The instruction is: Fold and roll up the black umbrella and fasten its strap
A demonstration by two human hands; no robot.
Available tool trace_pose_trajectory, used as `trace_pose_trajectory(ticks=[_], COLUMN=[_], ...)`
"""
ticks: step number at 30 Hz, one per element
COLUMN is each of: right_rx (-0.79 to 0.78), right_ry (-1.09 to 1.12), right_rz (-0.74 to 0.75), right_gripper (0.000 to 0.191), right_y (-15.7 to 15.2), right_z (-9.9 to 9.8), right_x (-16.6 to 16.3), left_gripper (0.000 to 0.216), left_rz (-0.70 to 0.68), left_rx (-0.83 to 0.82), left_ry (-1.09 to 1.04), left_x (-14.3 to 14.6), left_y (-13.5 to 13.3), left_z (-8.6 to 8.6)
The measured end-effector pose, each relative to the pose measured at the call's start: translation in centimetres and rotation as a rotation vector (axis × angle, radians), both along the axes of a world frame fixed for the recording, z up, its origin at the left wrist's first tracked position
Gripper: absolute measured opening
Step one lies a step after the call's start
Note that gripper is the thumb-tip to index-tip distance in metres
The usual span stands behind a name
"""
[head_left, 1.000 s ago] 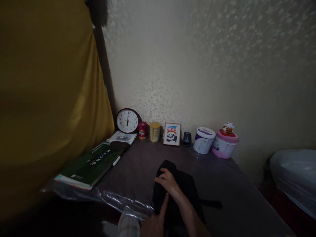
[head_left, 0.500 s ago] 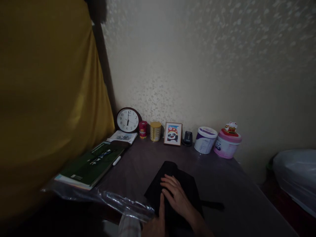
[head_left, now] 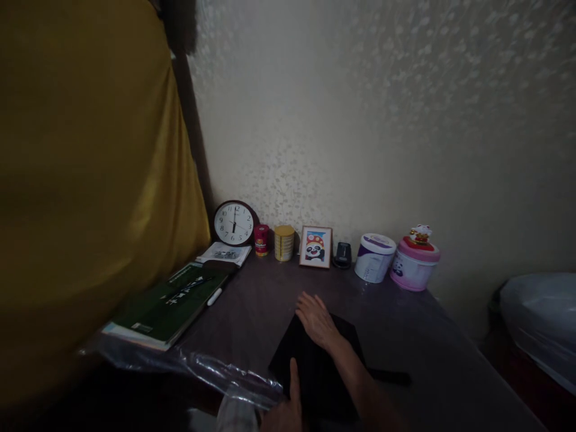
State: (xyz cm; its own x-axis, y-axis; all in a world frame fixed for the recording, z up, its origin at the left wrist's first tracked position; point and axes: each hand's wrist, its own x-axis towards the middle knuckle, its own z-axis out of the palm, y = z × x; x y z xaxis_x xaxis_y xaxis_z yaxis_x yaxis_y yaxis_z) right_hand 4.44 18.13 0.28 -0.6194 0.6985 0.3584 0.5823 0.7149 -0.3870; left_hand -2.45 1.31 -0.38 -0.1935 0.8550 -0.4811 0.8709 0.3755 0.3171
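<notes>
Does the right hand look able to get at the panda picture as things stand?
Probably yes: the right hand lies at the far edge of the black fabric, and only tabletop shows between it and the framed panda picture.

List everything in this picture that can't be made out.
All in the head view:
- Left hand: wrist cut off by the bottom edge.
- Black item: partly hidden under the right hand and forearm.
- Yellow can: label print too small.
- Plastic-wrapped bundle: cut off by the right edge.

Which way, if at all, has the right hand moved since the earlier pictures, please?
Yes; the right hand has moved forward, closer to the panda picture.
</notes>
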Motion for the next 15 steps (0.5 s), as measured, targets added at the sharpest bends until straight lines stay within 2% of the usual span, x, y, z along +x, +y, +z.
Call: trace_pose_trajectory(ticks=[6, 10, 12, 15], right_rx=[-0.137, -0.408, -0.484, -0.448], right_ry=[-0.002, 0.148, 0.345, 0.632], right_rz=[0.227, 0.324, 0.202, -0.211], right_gripper=[0.030, 0.038, 0.035, 0.033], right_y=[-7.3, -10.4, -10.5, -9.1], right_z=[1.3, 3.0, 3.3, 2.4], right_x=[-0.5, 0.8, 2.5, 6.6], left_gripper=[0.067, 0.064, 0.069, 0.075], left_rz=[-0.064, -0.075, -0.080, -0.068], left_rx=[0.078, 0.042, 0.093, 0.172], left_ry=[-0.031, -0.007, -0.040, -0.082], left_x=[-0.4, -0.6, -0.7, -0.9], left_y=[-0.6, -0.9, -1.1, -1.6], left_z=[0.4, 0.4, 0.3, 0.1])
